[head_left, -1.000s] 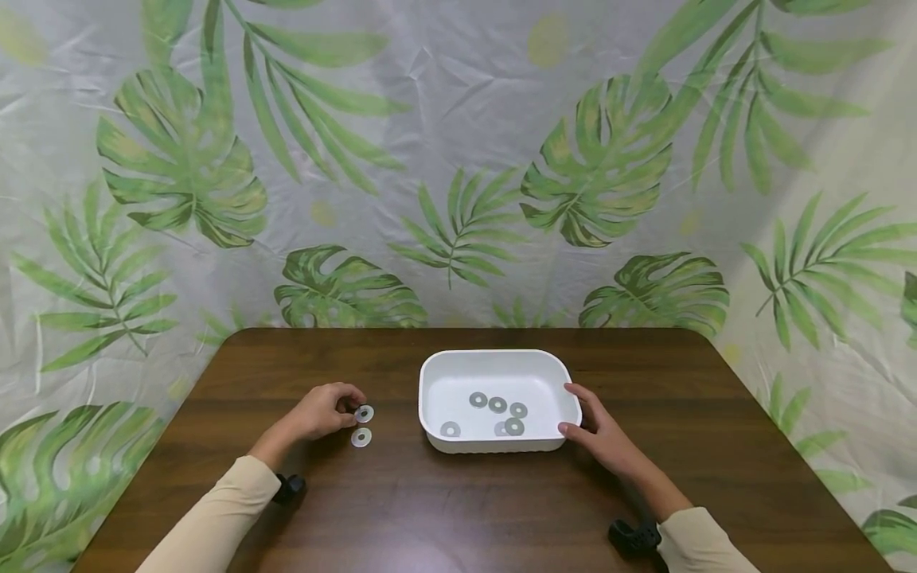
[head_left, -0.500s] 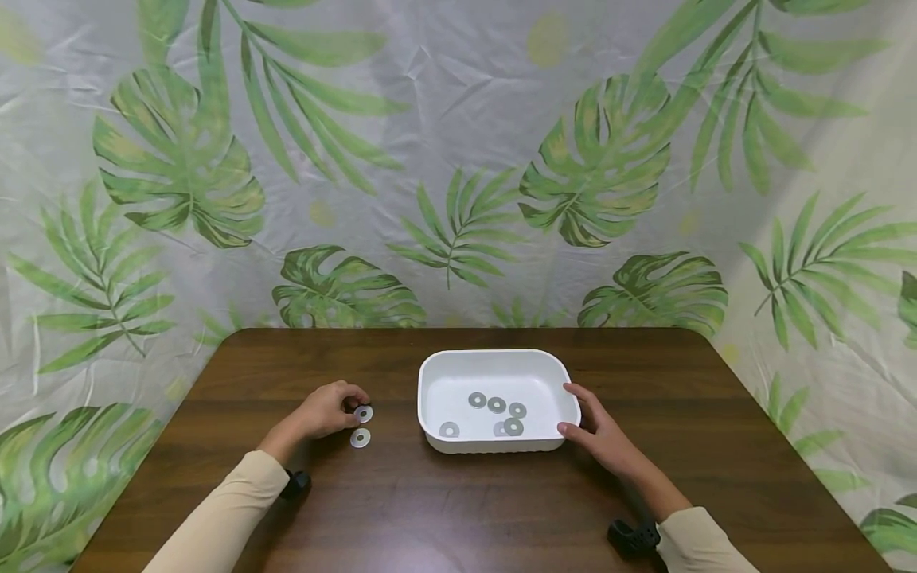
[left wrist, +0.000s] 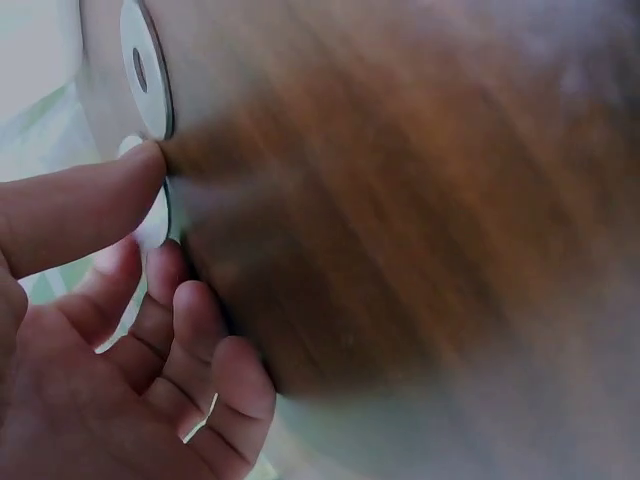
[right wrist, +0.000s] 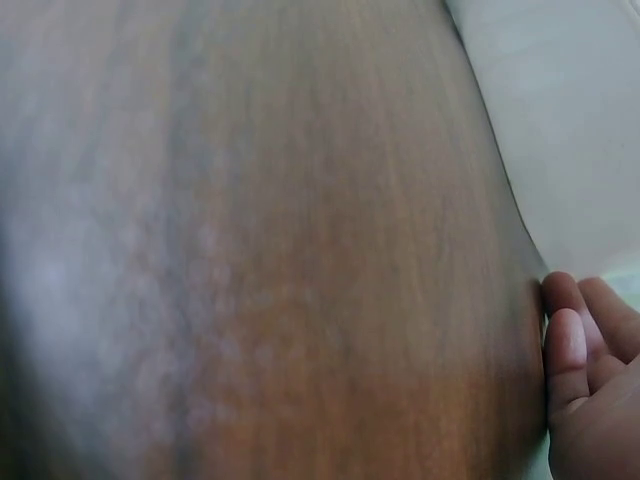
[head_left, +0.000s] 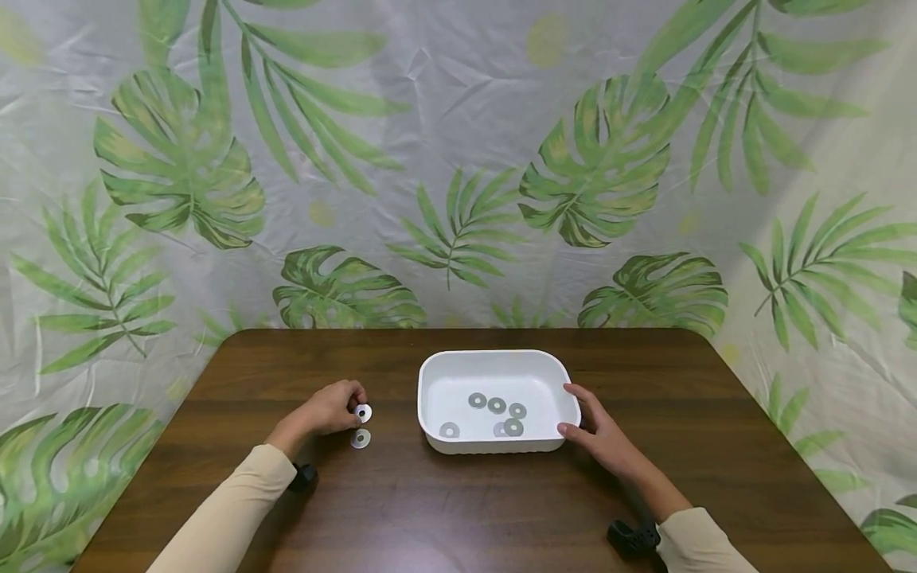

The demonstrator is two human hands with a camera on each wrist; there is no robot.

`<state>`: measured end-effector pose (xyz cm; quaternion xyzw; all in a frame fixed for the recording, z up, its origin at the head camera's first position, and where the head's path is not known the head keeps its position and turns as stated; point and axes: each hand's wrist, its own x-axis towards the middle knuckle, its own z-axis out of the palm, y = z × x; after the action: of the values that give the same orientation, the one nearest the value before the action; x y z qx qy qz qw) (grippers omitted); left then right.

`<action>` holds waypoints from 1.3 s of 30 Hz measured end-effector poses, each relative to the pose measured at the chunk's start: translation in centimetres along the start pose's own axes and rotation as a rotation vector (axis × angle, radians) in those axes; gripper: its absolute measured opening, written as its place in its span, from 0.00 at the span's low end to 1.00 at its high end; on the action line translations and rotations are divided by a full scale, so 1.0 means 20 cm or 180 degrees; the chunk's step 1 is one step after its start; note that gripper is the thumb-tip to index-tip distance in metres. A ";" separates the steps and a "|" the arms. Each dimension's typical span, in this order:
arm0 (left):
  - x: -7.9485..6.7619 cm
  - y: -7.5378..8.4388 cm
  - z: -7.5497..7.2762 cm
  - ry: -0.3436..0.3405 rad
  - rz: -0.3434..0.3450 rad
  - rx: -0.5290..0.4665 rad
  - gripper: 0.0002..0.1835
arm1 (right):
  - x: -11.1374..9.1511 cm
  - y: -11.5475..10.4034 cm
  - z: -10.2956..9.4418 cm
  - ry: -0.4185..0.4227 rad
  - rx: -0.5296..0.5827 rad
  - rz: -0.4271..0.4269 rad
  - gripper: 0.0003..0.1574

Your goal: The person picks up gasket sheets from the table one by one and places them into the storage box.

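On the left of the table, my left hand pinches a flat metal washer at its edge. In the left wrist view the thumb covers part of this washer, and the other fingers are bent close to the wood. A second washer lies flat just nearer to me. My right hand holds the right end of a white plastic tub, thumb and index fingertip over its rim. Inside the tub lie several washers. In the right wrist view only part of the right hand shows.
The dark wooden table has rounded far corners. Right behind it hangs a pale cloth with green leaf prints. Dark wrist straps sit below both hands.
My left forearm and wrist have shifted slightly to the right, while the fingers stay at the same washer. The right hand, the tub and the washers inside it look unchanged.
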<state>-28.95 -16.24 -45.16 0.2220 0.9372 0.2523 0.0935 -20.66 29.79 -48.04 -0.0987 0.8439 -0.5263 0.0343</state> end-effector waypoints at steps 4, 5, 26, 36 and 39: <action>-0.02 0.00 0.01 0.0112 -0.0009 -0.0105 0.14 | 0.00 0.00 0.00 0.0021 0.0044 -0.0028 0.43; -0.02 0.00 0.01 0.0125 0.0011 -0.0126 0.14 | 0.00 0.00 0.00 0.0023 0.0052 -0.0029 0.43; -0.02 -0.03 0.00 -0.0102 0.0074 -0.0197 0.18 | 0.01 0.01 0.01 0.0033 -0.0084 0.0061 0.43; -0.02 -0.05 0.00 0.0024 0.0155 -0.0179 0.15 | 0.01 0.00 0.00 0.0031 -0.0015 0.0023 0.43; -0.02 -0.05 0.00 0.0034 0.0148 -0.0195 0.15 | 0.01 0.01 0.00 0.0025 -0.0015 0.0036 0.43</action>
<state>-28.91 -17.22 -45.67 0.2394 0.9241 0.2842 0.0895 -20.85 29.78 -48.14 -0.0919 0.8458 -0.5245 0.0337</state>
